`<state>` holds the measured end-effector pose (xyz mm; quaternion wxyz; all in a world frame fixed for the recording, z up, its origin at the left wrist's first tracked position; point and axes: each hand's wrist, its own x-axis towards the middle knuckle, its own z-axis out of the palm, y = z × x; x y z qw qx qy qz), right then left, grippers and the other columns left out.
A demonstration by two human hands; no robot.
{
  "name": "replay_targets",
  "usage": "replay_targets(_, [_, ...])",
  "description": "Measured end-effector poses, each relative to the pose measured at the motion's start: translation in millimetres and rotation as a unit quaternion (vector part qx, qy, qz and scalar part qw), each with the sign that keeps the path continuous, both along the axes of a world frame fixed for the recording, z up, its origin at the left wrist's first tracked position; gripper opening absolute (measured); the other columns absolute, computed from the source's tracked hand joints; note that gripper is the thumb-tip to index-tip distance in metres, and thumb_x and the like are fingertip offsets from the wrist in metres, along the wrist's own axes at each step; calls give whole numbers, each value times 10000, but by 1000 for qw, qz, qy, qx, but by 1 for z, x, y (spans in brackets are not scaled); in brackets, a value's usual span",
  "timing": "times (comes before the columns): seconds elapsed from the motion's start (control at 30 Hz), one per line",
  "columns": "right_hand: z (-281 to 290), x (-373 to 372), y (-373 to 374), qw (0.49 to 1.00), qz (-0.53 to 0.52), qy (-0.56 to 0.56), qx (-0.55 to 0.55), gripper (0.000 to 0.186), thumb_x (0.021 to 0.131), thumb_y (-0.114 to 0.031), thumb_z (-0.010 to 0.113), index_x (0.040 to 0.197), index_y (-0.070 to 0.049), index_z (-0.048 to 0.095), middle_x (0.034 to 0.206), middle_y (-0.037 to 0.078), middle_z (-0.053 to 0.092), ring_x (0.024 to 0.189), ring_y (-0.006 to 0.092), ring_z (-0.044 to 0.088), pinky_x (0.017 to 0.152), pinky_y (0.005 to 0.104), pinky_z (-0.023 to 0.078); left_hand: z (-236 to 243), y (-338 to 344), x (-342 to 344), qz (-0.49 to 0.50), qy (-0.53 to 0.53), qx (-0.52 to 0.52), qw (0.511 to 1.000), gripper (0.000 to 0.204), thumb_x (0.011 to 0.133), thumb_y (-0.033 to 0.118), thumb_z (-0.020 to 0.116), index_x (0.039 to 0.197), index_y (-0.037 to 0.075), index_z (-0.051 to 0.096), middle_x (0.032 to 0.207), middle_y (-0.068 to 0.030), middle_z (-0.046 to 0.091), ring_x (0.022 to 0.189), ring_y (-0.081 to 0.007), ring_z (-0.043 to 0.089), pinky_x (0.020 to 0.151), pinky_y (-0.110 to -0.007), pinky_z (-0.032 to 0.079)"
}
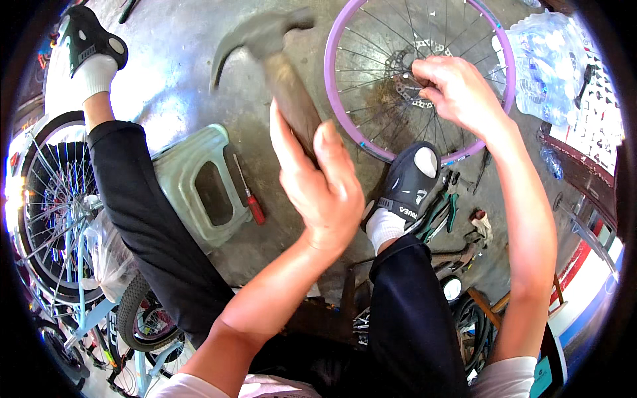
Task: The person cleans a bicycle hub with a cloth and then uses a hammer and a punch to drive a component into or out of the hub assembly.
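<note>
My left hand grips the wooden handle of a hammer, raised with its slightly blurred claw head toward the top of the view. My right hand is closed at the hub of a bicycle wheel with a purple rim, over the perforated brake disc; its fingertips are pinched on a small thing that I cannot make out. My right shoe rests just below the rim, with green-handled pliers beside it.
A pale green plastic stool and red-handled screwdriver lie at centre left. Bicycle wheels and frames crowd the left. My left leg stretches forward. Shrink-wrapped bottles stand upper right; assorted tools lie lower right.
</note>
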<state>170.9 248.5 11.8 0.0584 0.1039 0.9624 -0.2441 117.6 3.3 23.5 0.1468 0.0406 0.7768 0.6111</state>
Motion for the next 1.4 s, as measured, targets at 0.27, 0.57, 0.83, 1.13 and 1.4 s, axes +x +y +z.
replay_targets(0.27, [-3, 2, 1, 1000, 20, 11, 17, 221, 778, 16, 712, 961, 6, 590, 930, 186, 662, 962, 442, 654, 804, 534, 540, -7, -4, 9, -101, -19, -23, 994, 557, 1061, 120, 572, 1559, -29, 371, 1182, -207, 682, 995, -277, 692, 863, -395, 553])
replay_targets(0.57, [-3, 4, -3, 1000, -1, -9, 16, 269, 766, 31, 707, 1017, -21, 626, 932, 171, 657, 959, 423, 660, 805, 524, 547, -6, -4, 13, -201, 128, -91, 967, 610, 1065, 132, 590, 1601, -4, 332, 1198, -219, 709, 986, -288, 735, 842, -388, 576])
replay_targets(0.83, [-8, 8, 0, 999, 21, -13, 34, 302, 787, 19, 702, 1082, -26, 659, 968, 168, 676, 1001, 403, 668, 841, 509, 552, -7, -3, 26, -249, 5, -106, 962, 598, 1061, 130, 578, 1590, -22, 343, 1391, -284, 635, 1188, -379, 686, 991, -459, 524])
replay_targets(1.13, [-10, 10, -2, 998, 29, 31, 36, 290, 767, 44, 668, 1048, -19, 645, 930, 171, 648, 937, 423, 658, 798, 522, 558, -17, 0, 33, -152, 50, -102, 982, 661, 1079, 120, 545, 1652, 52, 224, 1012, -118, 672, 786, -195, 640, 700, -334, 531])
replay_targets(1.4, [-13, 17, -2, 997, 38, 36, 63, 285, 756, 59, 628, 1026, -26, 664, 870, 166, 625, 946, 397, 655, 832, 507, 549, -24, -5, 31, -50, -66, -30, 996, 557, 1110, 126, 500, 1623, 67, 291, 865, 8, 555, 662, -42, 454, 548, -212, 397])
